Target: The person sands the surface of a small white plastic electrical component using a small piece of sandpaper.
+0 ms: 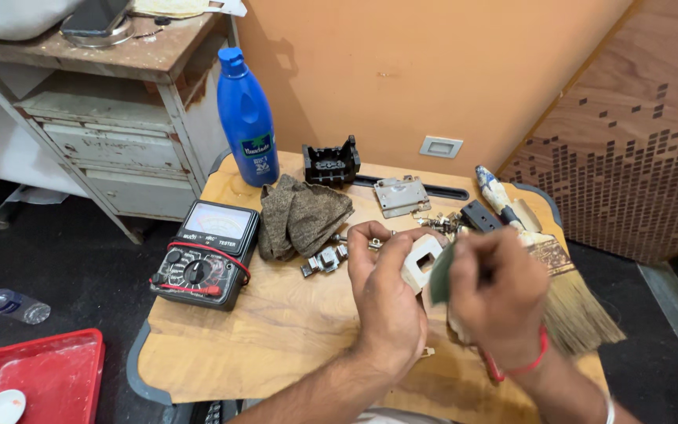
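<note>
Wooden tabletop [276, 330] below, your left hand [386, 302] pinches the pale square-holed block [420, 263] above it; your right hand [496, 294] grips a green sheet [441, 275] against it. Block looks light, stiff; hold its edges. Multimeter [205, 253] lies left.

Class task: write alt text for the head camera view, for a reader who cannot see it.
Over a small wooden table, the left hand holds a pale frame-shaped part while the right hand presses a green piece to it. Around them lie a multimeter, brown cloth, blue bottle, paintbrush and metal parts.
</note>
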